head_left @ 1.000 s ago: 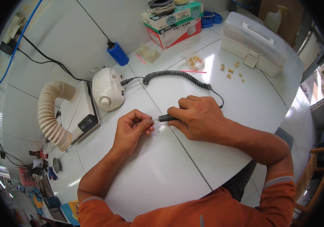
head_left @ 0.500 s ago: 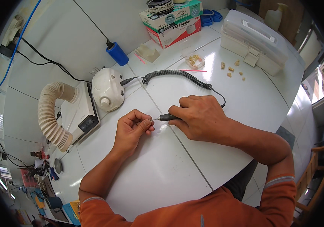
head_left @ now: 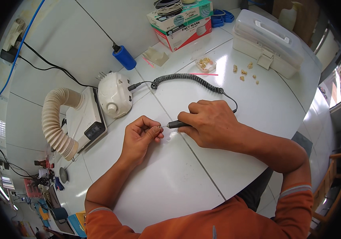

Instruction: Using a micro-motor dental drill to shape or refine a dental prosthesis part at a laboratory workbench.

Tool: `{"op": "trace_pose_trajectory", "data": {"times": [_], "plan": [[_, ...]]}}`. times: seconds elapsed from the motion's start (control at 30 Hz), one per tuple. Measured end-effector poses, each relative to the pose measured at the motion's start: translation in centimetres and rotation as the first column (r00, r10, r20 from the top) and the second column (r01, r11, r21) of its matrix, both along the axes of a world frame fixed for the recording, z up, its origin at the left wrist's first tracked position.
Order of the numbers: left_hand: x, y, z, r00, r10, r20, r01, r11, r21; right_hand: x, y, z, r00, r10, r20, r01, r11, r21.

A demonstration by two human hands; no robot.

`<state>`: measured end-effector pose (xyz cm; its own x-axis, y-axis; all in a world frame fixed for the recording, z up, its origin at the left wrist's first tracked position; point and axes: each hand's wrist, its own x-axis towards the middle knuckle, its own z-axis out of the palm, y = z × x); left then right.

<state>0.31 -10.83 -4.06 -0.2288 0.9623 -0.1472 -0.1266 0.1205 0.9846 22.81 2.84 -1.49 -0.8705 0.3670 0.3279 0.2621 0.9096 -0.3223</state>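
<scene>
My right hand [head_left: 210, 123] is wrapped round a black rotary handpiece [head_left: 174, 124], whose thin metal bit points left. My left hand [head_left: 142, 135] pinches a tiny piece between thumb and fingers, right at the tip of the bit. That piece is too small and too covered by fingertips to name. From the back of the handpiece a thin lead runs to a black coiled cord [head_left: 190, 77], which plugs into a white control box [head_left: 114, 95] with a knob and several bits standing on its top.
Left of the control box stands a white unit with a ribbed beige hose [head_left: 55, 119]. Behind lie a blue cylinder [head_left: 124, 57], a small clear box [head_left: 205, 63] of yellowish pieces, loose yellowish lumps [head_left: 243, 72], a pink stick [head_left: 204, 74], stacked mask boxes [head_left: 184, 30] and a lidded case [head_left: 266, 47].
Both hands keep nearly the same place and grip, bit still at the pinched piece. The whole view has shifted very slightly.
</scene>
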Motion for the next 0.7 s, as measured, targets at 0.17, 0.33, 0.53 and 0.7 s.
{"op": "trace_pose_trajectory", "data": {"times": [0.17, 0.33, 0.53, 0.7], "plan": [[-0.19, 0.15, -0.16, 1.0, -0.009, 0.01, 0.009, 1.0, 0.012, -0.07, -0.18, -0.02, 1.0, -0.014, -0.007, 0.014, 1.0, -0.005], [-0.13, 0.2, -0.11, 1.0, -0.015, 0.017, 0.015, 1.0, 0.015, 0.06, 0.03, 0.14, 1.0, -0.002, 0.003, 0.002, 1.0, -0.021], [-0.14, 0.07, 0.19, 0.999, -0.001, 0.046, 0.0, 1.0, 0.022, 0.09, 0.33, 0.57, 1.0, -0.012, 0.0, 0.012, 0.998, -0.061], [-0.12, 0.07, 0.05, 0.999, -0.002, 0.043, 0.002, 1.0, 0.014, -0.09, 0.14, -0.25, 0.999, 0.008, -0.045, -0.008, 1.0, -0.007]]}}
